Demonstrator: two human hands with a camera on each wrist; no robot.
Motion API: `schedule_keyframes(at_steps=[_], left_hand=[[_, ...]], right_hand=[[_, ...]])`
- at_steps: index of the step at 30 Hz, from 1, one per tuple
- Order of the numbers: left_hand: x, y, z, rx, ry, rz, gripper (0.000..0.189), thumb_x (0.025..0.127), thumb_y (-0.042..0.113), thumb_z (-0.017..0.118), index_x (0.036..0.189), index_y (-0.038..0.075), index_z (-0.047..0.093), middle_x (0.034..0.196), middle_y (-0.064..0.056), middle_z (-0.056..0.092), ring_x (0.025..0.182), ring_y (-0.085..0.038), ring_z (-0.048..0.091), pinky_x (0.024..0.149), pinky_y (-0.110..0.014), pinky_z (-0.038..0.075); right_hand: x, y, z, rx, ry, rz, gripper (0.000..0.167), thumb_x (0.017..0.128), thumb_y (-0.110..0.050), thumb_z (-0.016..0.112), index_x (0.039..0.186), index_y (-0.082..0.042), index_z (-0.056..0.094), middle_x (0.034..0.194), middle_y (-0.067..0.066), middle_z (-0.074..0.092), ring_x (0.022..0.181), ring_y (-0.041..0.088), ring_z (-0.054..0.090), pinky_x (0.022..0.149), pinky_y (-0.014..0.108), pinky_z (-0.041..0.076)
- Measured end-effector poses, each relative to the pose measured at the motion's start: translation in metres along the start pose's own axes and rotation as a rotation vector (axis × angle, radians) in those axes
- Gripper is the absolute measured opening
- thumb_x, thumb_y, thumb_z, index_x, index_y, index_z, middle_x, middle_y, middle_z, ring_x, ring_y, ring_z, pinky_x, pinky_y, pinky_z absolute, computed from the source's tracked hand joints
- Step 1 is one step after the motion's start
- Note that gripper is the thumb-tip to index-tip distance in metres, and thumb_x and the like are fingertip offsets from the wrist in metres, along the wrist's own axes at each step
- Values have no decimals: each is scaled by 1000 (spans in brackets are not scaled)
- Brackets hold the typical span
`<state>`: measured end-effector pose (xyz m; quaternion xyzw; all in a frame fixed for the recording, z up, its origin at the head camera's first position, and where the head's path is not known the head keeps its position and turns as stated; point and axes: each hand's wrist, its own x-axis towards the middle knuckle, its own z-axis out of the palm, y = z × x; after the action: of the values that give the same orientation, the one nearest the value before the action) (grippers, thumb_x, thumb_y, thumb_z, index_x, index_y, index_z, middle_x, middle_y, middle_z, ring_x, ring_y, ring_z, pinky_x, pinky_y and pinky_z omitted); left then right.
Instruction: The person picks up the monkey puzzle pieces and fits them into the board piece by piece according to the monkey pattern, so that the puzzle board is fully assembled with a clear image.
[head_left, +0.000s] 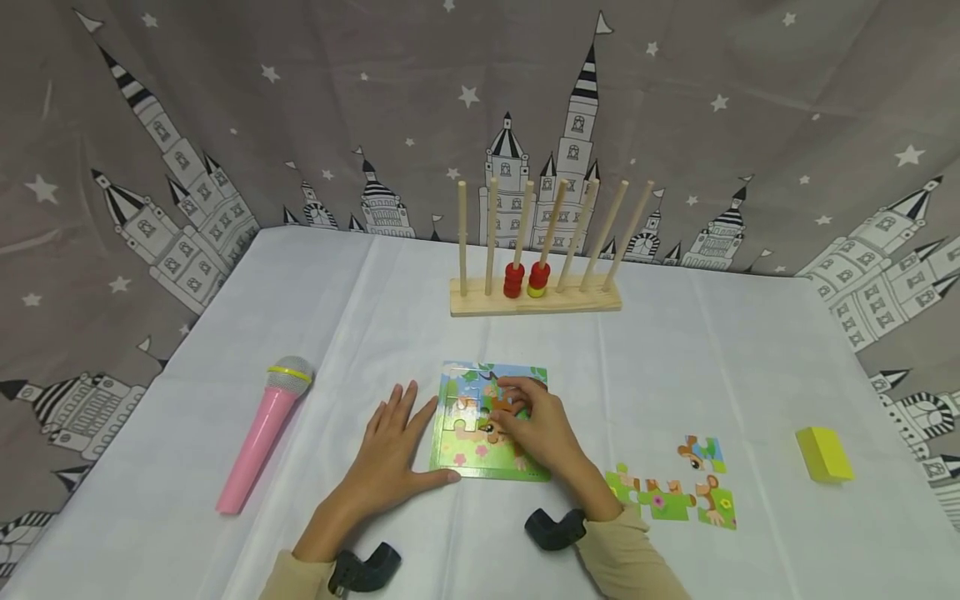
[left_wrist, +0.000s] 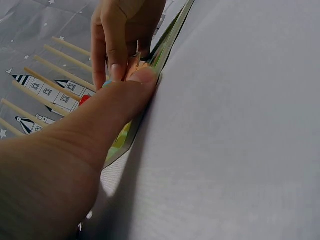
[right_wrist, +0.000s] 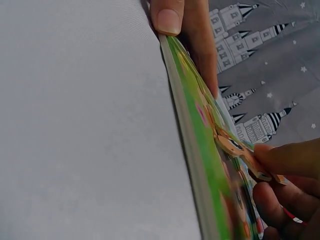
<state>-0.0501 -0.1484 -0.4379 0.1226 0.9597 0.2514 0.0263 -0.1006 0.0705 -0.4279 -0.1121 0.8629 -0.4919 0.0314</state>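
Observation:
A square picture puzzle board (head_left: 468,465) with a green border lies on the white table, partly filled with animal-picture pieces. My right hand (head_left: 546,425) is over its right half. Between thumb and fingers it pinches a brown puzzle piece with an eye on it (right_wrist: 240,152), tilted against the board's surface in the right wrist view. At the board's left side, my left hand (head_left: 386,454) rests with fingers spread and straight. Its thumb (left_wrist: 135,87) touches the board's near edge. Several loose puzzle pieces (head_left: 667,504) lie to the right of my right forearm, some overlapping or close together.
A pink toy microphone (head_left: 258,446) lies at the left. Behind the board stands a wooden peg rack (head_left: 536,305) with red and yellow beads on two pegs. A yellow block (head_left: 825,455) sits at far right. A grey castle-print cloth (head_left: 412,108) hangs behind the table.

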Motion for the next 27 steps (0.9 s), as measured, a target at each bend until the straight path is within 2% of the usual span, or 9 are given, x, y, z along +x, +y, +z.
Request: schedule_keyframes(at_steps=[7,12,16,27], left_hand=[[0,0,1,4,-3,-6,98,64,61,68,139,8,35,151,-19,14,140,-38,5,110,-55,8],[0,0,0,1,-6,-8,98,64,61,68,140,8,35,151,-18,13,140,-37,4,111,-54,7],[0,0,0,-4,-5,-5,98,64,61,68,140,8,34,152,-18,13,141,-37,4,111,-54,7],[0,-1,1,-3,-2,-6,99,64,62,68,140,9,34,152,-17,12,141,-36,3,111,-53,6]], right_hand=[[2,1,4,-97,21,-65,36,74,-13,74,109,-8,65,90,4,66,71,10,54,62,18,45],[-1,2,5,-114,42,-111,35,75,-10,73,108,-6,63,95,6,62,73,11,52,63,18,44],[-2,2,7,-131,66,-139,36,74,-9,73,108,-5,61,93,6,59,74,12,52,66,20,44],[-5,0,10,-205,99,-153,37,75,-12,73,108,-5,60,94,5,58,81,12,53,71,23,47]])
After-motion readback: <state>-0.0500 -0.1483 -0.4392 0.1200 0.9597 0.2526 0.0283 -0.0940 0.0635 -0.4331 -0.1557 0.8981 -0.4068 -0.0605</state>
